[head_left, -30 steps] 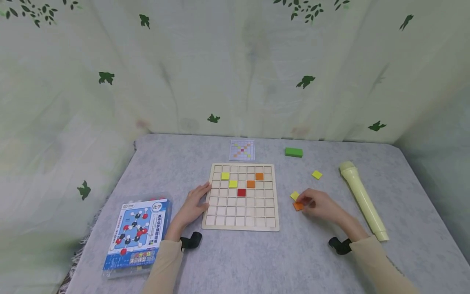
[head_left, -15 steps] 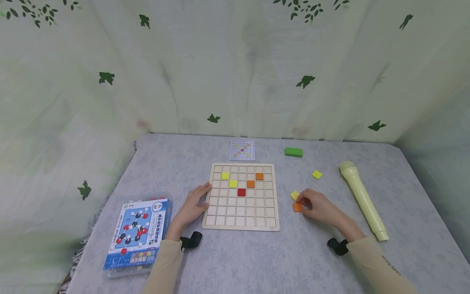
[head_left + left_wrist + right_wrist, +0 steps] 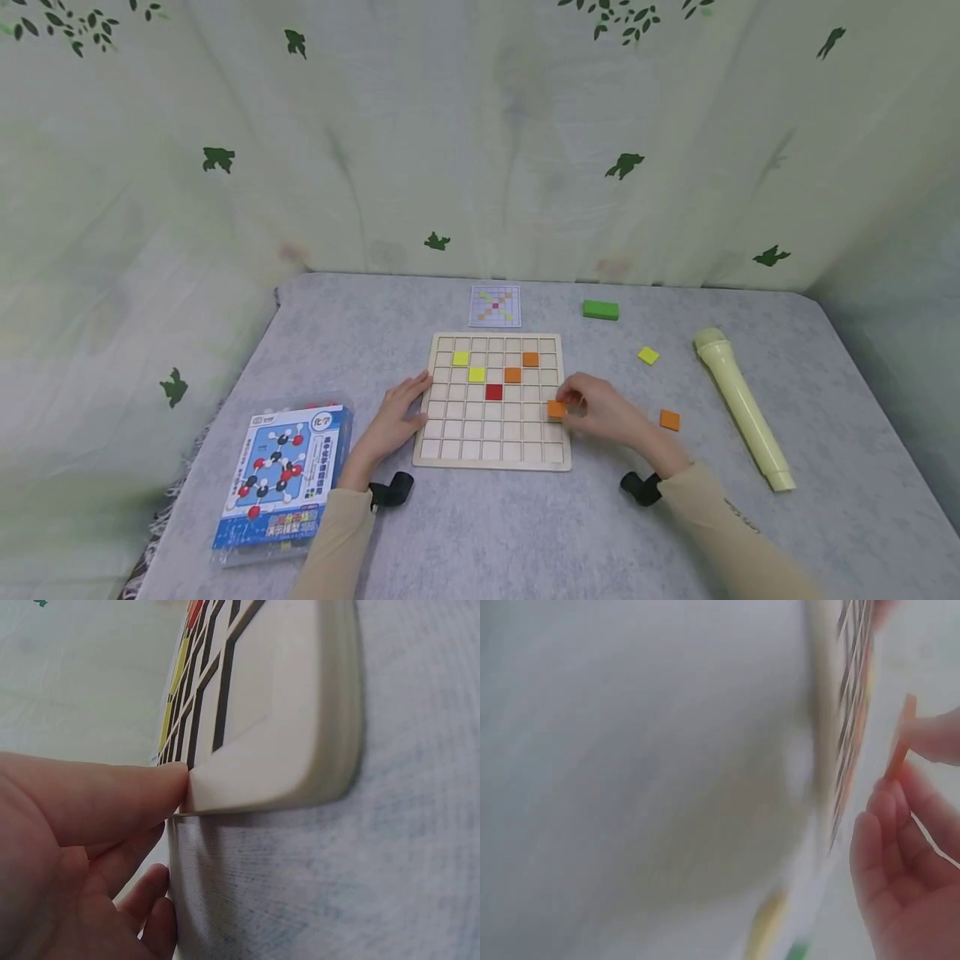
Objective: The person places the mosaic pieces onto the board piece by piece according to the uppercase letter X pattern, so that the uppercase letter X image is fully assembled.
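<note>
My right hand (image 3: 603,410) pinches an orange tile (image 3: 555,409) between thumb and fingers at the right edge of the wooden grid board (image 3: 491,467). In the right wrist view the same orange tile (image 3: 902,737) is tilted on edge between the fingertips, above the board. On the board, two yellow tiles, a red tile (image 3: 493,392) and two orange tiles sit in squares. My left hand (image 3: 392,421) touches the board's left edge with relaxed fingers. The left wrist view shows the thumb (image 3: 127,791) on the board's rim, the other fingers beside it.
A pattern card (image 3: 495,306) lies behind the board. Right of the board are a green block (image 3: 601,310), a yellow tile (image 3: 648,356), a loose orange tile (image 3: 670,420) and a pale yellow microphone-shaped tube (image 3: 742,408). A boxed molecular model set (image 3: 281,479) lies at left.
My right hand has picked up an orange tile from the table and carried it left to the board's edge. Another orange tile has come into view behind it. The left hand stays put.
</note>
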